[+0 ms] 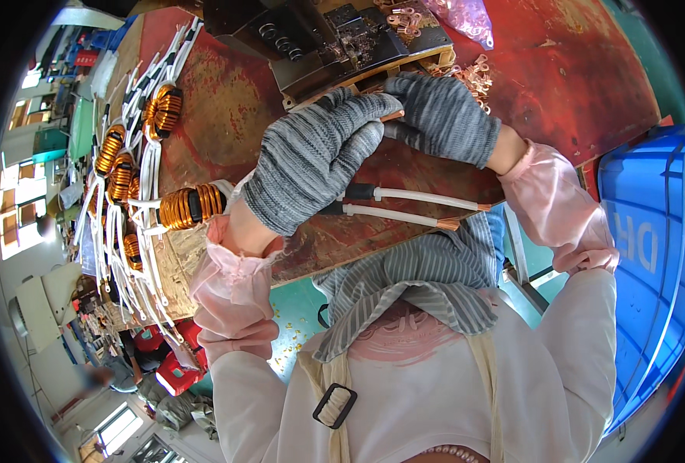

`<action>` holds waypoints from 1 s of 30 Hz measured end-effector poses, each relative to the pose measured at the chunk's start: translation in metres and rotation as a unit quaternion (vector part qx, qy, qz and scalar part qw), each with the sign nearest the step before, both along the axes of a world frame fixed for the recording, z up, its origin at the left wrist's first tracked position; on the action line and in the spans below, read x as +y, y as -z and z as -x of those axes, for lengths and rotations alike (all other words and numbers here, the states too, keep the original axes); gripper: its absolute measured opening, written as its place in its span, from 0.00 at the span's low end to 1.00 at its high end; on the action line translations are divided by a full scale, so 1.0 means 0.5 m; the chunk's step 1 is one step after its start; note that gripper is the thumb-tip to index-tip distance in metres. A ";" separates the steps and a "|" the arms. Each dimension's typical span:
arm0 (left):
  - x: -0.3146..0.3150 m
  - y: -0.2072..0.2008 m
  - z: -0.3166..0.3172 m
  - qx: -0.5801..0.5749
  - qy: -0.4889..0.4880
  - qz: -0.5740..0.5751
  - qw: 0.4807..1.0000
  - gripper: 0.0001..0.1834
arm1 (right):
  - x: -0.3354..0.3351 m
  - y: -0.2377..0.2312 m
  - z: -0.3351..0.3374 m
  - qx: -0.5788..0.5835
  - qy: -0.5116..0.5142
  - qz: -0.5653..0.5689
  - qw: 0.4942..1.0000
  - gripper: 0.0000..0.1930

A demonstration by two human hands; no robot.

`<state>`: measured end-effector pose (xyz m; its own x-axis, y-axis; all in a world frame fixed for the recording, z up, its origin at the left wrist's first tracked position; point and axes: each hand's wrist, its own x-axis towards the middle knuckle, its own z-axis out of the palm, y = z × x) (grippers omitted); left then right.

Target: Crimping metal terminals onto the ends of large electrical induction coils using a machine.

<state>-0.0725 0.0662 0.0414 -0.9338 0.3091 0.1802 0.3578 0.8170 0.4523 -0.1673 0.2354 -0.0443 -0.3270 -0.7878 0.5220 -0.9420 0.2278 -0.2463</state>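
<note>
Nearest, two white-sleeved leads (408, 204) with bare copper ends lie across the near edge of the red table (574, 69), running out from under the left hand (308, 170); neither tip carries a terminal yet, so that part looks undone. Beside them on the left, the copper-wound coil (190, 207) they seem to belong to rests on the table edge, touching the left wrist. Farther left, a row of like coils (130, 158) with white leads lies in a heap; whether those are finished I cannot tell. Both hands wear grey knit gloves and meet just in front of the dark metal press (335, 42). The left hand is curled, thumb and forefinger pinched on a thin copper-tipped lead end (393, 116); the right hand (443, 116) is closed around the same lead from the other side, fingertips touching the left's. Beyond, loose copper ring terminals (474, 73) lie scattered by the press, with a pink bag (466, 17) farthest off.
</note>
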 end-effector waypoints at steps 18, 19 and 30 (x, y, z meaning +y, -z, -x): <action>-0.003 -0.009 -0.010 -0.077 -0.050 -0.104 0.990 0.15 | 0.044 -0.007 -0.003 -0.016 -0.007 -0.041 0.999 0.08; -0.003 -0.009 -0.012 -0.087 -0.056 -0.109 0.989 0.14 | 0.050 -0.014 -0.004 -0.014 -0.006 -0.040 0.999 0.08; -0.002 0.010 -0.013 0.034 -0.007 -0.055 0.998 0.11 | 0.075 -0.083 -0.010 -0.628 -0.124 0.099 0.762 0.13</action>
